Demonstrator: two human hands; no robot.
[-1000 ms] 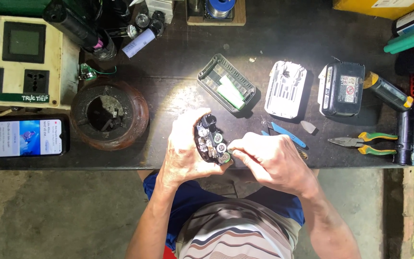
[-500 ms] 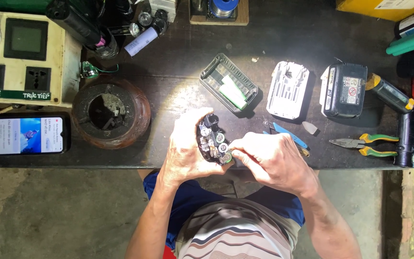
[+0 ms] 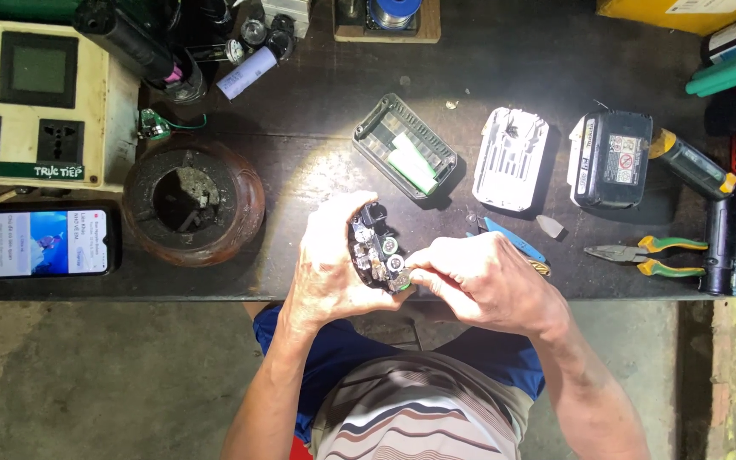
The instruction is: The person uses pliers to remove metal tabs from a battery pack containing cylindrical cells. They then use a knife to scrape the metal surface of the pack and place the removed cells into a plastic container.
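a: near edge of the table (image 3: 215,285) first. left hand (image 3: 327,271) wrapped round the battery pack (image 3: 374,251), fingers closed on its left side and underneath, pack held just above the table edge. long axis running away from the body, tilted a bit to the right.

b: and the right hand (image 3: 480,281)?

a: coming in from the right, fingertips narrowed to a pinch right at the near end of the pack, touching it. can't tell if anything tiny is between them. both hands about equally close, left doing the carrying.

b: further out?

a: blue tool (image 3: 513,240) just past the right knuckles, pliers (image 3: 641,253) off to the right. beyond that, open tray (image 3: 405,146), white cover (image 3: 511,159), black battery (image 3: 613,159). brown pot (image 3: 192,202) and phone (image 3: 36,243) out left.
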